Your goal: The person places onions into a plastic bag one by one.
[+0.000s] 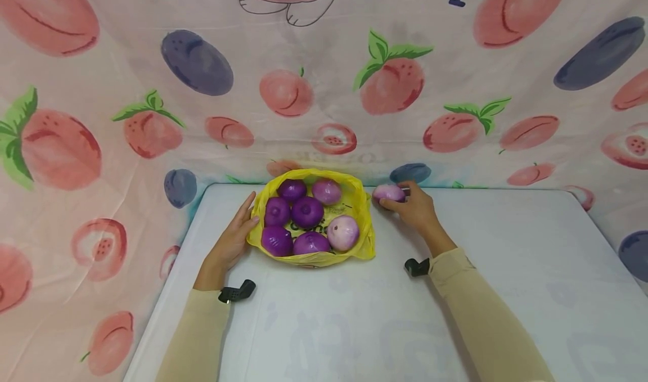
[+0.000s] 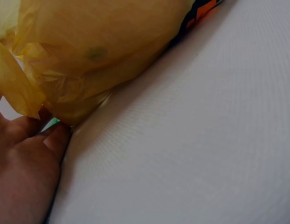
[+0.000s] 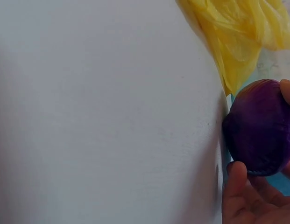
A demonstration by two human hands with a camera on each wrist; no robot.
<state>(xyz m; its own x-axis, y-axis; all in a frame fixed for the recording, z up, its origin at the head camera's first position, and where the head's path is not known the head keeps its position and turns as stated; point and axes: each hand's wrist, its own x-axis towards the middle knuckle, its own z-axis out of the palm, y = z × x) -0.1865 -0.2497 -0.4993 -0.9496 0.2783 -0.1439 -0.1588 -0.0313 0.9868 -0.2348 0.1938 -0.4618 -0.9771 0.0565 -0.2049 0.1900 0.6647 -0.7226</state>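
A yellow plastic bag [image 1: 368, 233] lies spread open on the table with several purple onions [image 1: 307, 212] inside, some dark and some paler. Against the bag's left side rests my left hand [image 1: 234, 238], its fingers fairly straight and touching the plastic. In the left wrist view, the fingers [image 2: 53, 140] reach beneath a loose fold of the bag [image 2: 88, 56]. Just right of the bag, my right hand [image 1: 417, 207] grips another onion [image 1: 388, 193] between thumb and fingers. That onion [image 3: 259, 128] looks dark purple and shiny in the right wrist view, close beside the bag's edge [image 3: 229, 37].
The white table [image 1: 324, 326] stretches out in front of the bag and to both sides. Right behind its back edge hangs a pink cloth [image 1: 314, 44] printed with fruit. Each wrist carries a small black camera, one on the left [image 1: 237, 291] and one on the right [image 1: 417, 267].
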